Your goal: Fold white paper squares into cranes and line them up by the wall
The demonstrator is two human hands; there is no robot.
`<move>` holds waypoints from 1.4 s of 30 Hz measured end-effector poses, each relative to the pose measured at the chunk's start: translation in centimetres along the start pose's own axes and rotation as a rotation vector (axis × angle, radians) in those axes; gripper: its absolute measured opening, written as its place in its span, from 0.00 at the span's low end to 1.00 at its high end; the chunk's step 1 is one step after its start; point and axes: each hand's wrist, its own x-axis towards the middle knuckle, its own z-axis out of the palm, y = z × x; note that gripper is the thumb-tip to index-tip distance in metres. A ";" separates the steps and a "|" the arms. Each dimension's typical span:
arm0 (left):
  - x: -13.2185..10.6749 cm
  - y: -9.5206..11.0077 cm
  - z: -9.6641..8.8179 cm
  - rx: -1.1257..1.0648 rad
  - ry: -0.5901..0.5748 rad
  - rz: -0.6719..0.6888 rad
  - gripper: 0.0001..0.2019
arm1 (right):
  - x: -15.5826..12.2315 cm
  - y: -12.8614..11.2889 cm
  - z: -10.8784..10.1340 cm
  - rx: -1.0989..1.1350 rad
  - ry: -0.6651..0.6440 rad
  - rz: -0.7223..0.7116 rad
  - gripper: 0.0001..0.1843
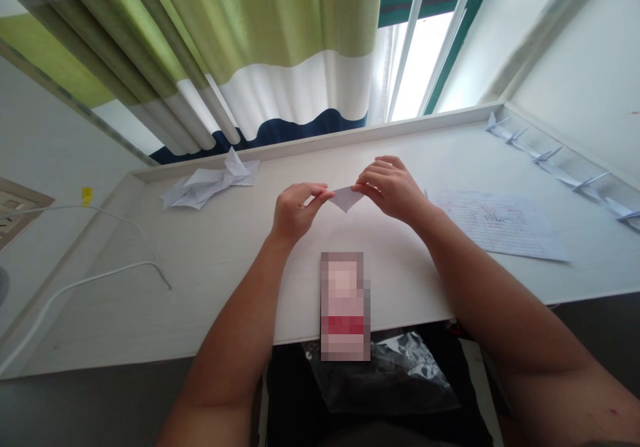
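A small folded piece of white paper point(346, 199), shaped like a triangle pointing down toward me, is held just over the white desk. My left hand point(299, 210) pinches its left corner between thumb and fingertips. On the opposite corner, my right hand point(389, 187) grips the paper with thumb and index finger, the other fingers curled above. Whether the paper touches the desk, I cannot tell. Beyond my right wrist lies a written sheet of paper point(495, 223) with lines of text.
Folded white papers point(210, 183) are piled at the desk's back left. Several folded paper pieces point(547, 155) line the right edge. A blurred-out phone-shaped object point(345, 300) is near the front edge. A white cable point(107, 272) crosses the left side; clear plastic point(400, 380) lies below.
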 end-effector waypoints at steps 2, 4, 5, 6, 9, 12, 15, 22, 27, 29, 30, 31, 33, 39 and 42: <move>0.0 -0.1 -0.2 -0.024 0.016 -0.104 0.20 | -0.3 0.9 -0.1 0.004 0.014 0.039 0.17; 0.0 -0.3 -0.6 -0.057 0.013 -0.196 0.22 | -0.6 1.8 -0.1 0.034 0.009 0.078 0.17; 0.0 -0.5 -0.7 -0.070 0.021 -0.243 0.23 | -0.7 2.1 -0.2 0.058 0.002 0.108 0.16; 0.0 -0.7 -0.8 -0.076 0.047 -0.291 0.24 | -0.8 2.4 -0.3 0.083 -0.003 0.148 0.16; 0.0 -1.7 -1.1 -0.038 0.222 -0.382 0.27 | -0.8 2.8 -0.6 0.155 0.026 0.323 0.17; -0.2 -2.5 -0.8 0.019 0.151 -0.193 0.26 | -0.7 2.4 -0.7 0.295 -0.013 0.451 0.20; -0.4 -2.7 0.3 0.061 -0.103 0.051 0.32 | -0.8 1.8 -0.3 0.512 -0.215 0.497 0.24; -1.2 -2.6 2.5 -0.063 -0.103 -0.105 0.20 | -0.9 1.6 0.6 0.831 -0.197 0.607 0.34; -1.1 -2.3 2.9 -0.084 -0.237 -0.167 0.15 | -0.7 1.3 1.1 0.843 -0.138 0.532 0.29; -1.2 -2.2 3.1 -0.125 -0.264 -0.163 0.11 | -0.8 1.4 1.5 0.833 -0.134 0.552 0.25; -1.2 -2.1 3.1 -0.153 -0.259 -0.170 0.10 | -0.9 1.4 1.8 0.831 -0.125 0.570 0.24; -1.3 -2.2 3.2 -0.181 -0.253 -0.183 0.09 | -0.9 1.4 2.0 0.825 -0.106 0.588 0.23; -1.4 -2.3 3.3 -0.235 -0.244 -0.227 0.09 | -0.8 1.4 2.5 0.800 -0.038 0.623 0.23; -0.9 -3.4 3.5 -0.517 -0.165 -0.441 0.13 | -0.4 0.7 3.4 0.931 0.097 0.712 0.25; -0.7 -3.9 3.5 -0.615 -0.098 -0.510 0.20 | -0.6 0.5 3.3 1.039 -0.001 0.727 0.28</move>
